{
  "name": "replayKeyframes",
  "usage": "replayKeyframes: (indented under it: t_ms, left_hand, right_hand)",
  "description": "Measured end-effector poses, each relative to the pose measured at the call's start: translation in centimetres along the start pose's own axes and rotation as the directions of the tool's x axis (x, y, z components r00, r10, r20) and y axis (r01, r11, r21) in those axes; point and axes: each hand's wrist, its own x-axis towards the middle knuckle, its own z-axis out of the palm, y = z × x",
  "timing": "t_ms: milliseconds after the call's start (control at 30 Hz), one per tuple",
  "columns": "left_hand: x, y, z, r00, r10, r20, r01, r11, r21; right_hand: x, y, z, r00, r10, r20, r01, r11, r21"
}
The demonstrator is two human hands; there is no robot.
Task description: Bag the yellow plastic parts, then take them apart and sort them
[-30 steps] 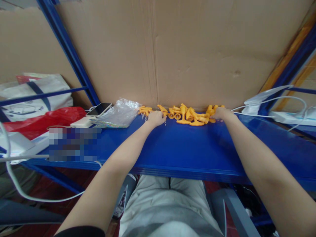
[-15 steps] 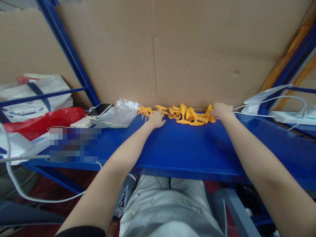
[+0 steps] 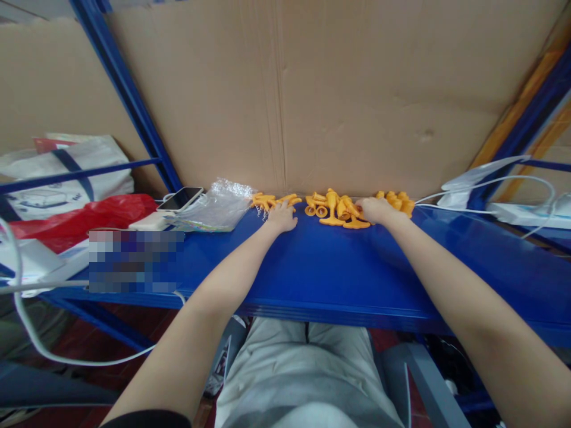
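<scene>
My left hand (image 3: pixel 282 217) lies over orange corkscrew handles (image 3: pixel 292 199), thumb apart and fingers stretched forward; metal spirals (image 3: pixel 266 213) stick out from the handles beside it. To the right, my right hand (image 3: pixel 377 210) reaches into a group of orange T-shaped corkscrew pieces (image 3: pixel 332 208), its fingertips touching or just above them. The undersides of its fingers are hidden, so a grip cannot be made out. Hollow orange tubes (image 3: pixel 310 210) lie between my hands. Beyond my right wrist stand several more orange pieces (image 3: pixel 401 203) close together.
The blue tabletop (image 3: pixel 330 267) ends behind at a cardboard wall (image 3: pixel 339 107). On the left lie a clear plastic bag (image 3: pixel 218 205), a phone (image 3: pixel 181 199), a white box-shaped device (image 3: pixel 149 222) and a red bag (image 3: pixel 111 214). White cables (image 3: pixel 486 178) run along the right side.
My right hand has moved left from the right end of the orange pieces to the middle group, uncovering the pieces at the right end. My left hand has barely moved.
</scene>
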Motion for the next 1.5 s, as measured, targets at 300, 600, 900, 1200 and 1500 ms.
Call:
replayKeyframes:
  t_ms: [300, 600, 900, 1200, 1500]
  left_hand:
    - [0.0, -0.1, 0.0, 1.000, 0.001, -0.003, -0.001, 1.000, -0.012]
    - [0.1, -0.1, 0.3, 0.995, 0.090, -0.039, -0.092, 0.994, -0.052]
    - [0.6, -0.4, 1.1, 0.990, 0.142, -0.018, -0.143, 0.988, -0.050]
    - [0.7, 0.6, 1.5, 0.998, 0.055, 0.043, -0.053, 0.998, -0.036]
    - [0.5, 0.4, 1.6, 0.993, 0.084, -0.082, -0.089, 0.994, -0.062]
  right_hand:
    - [-0.1, 0.3, 0.0, 1.000, -0.027, 0.006, 0.027, 0.998, -0.057]
    - [0.8, 0.4, 0.5, 0.999, -0.048, 0.019, 0.048, 0.999, 0.006]
    - [0.8, 0.6, 0.4, 1.000, -0.016, 0.005, 0.016, 1.000, 0.020]
    - [-0.1, 0.2, -0.2, 0.999, 0.032, -0.032, -0.032, 0.999, 0.007]
    - [-0.4, -0.1, -0.8, 0.979, 0.016, -0.204, -0.009, 0.999, 0.035]
